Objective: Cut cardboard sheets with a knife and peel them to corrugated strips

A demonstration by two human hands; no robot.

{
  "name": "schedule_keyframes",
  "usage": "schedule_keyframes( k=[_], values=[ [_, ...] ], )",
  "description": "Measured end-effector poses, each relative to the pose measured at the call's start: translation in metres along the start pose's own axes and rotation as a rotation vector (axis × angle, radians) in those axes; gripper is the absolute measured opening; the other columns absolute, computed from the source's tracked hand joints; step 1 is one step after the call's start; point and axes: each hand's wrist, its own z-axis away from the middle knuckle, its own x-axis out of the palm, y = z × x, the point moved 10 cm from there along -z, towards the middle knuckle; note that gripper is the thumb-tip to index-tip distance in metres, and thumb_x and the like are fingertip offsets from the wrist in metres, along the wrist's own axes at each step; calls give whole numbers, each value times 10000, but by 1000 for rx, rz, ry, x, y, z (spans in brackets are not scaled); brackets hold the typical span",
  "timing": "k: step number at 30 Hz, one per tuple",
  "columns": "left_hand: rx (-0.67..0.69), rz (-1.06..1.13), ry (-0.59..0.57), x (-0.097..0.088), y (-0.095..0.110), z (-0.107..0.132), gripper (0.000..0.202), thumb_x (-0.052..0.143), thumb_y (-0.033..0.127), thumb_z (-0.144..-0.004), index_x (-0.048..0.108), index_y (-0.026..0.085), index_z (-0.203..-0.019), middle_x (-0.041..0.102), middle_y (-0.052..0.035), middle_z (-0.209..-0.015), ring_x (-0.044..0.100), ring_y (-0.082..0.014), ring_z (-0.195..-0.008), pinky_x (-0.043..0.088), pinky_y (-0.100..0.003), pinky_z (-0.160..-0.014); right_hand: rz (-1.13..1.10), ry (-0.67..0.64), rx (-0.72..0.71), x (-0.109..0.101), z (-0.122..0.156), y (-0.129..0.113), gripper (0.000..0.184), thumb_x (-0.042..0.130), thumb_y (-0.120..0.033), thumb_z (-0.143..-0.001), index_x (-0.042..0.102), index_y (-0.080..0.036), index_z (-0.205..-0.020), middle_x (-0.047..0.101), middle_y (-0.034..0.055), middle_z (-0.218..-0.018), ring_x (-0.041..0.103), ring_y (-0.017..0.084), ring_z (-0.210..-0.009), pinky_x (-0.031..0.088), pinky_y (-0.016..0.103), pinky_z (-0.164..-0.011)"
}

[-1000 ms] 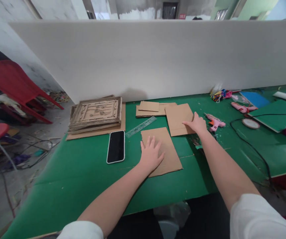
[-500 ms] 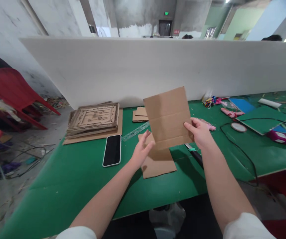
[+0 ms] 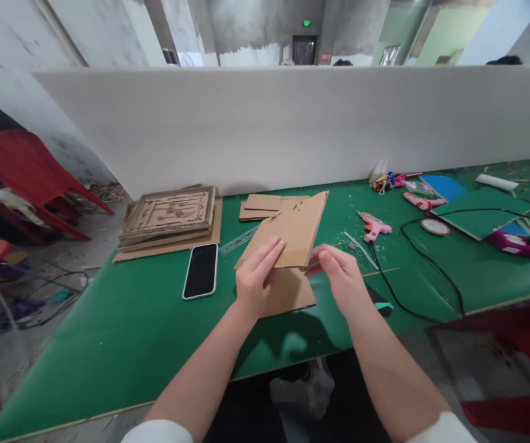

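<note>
My left hand (image 3: 254, 278) holds a brown cardboard sheet (image 3: 290, 229) by its near left corner, fingers on top, the sheet tilted just above the green table (image 3: 131, 332). My right hand (image 3: 339, 274) is at the sheet's near right corner, fingers curled loosely; whether it touches the sheet I cannot tell. A second cardboard sheet (image 3: 292, 294) lies flat under both hands. A black phone (image 3: 200, 271) lies face up to the left of my left hand, beside a clear ruler (image 3: 238, 240).
A stack of cardboard maze boards (image 3: 168, 215) sits at the back left, smaller cardboard pieces (image 3: 260, 206) behind the held sheet. A pink glue gun (image 3: 372, 226), a black cable (image 3: 412, 258), a knife handle (image 3: 378, 301) and craft clutter lie right. A white partition (image 3: 292, 123) backs the table.
My right hand lifted the far cardboard sheet off the table and held it upright. Now the sheet is lowered and tilted flat, my left hand has taken it, and my right hand has slipped to its corner.
</note>
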Motion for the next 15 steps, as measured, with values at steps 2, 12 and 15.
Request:
schedule_keyframes(
  k=[2,12,15],
  values=[
    [10,0,0,8,1,3,463,412,63,-828,470,236,-1254,518,-65,-1260,503,-205,-1136,425,-379,-958,-60,-69,31,9,4,4,280,523,-441,-796,608,-189,-706,604,9,-656,564,137,-646,472,263,-594],
    [-100,46,-28,29,-11,20,503,420,27,-809,467,256,-1254,568,-41,-1203,560,-169,-1057,483,-302,-882,-329,-159,105,17,1,23,182,537,-358,-813,588,-196,-750,584,-2,-710,554,119,-684,455,290,-714],
    [-129,36,-31,30,-15,22,483,453,45,-806,482,253,-1240,584,-38,-1180,587,-161,-1010,498,-278,-849,-317,-164,112,20,1,20,210,527,-375,-816,557,-193,-715,575,-6,-705,553,114,-684,452,280,-716]
  ],
)
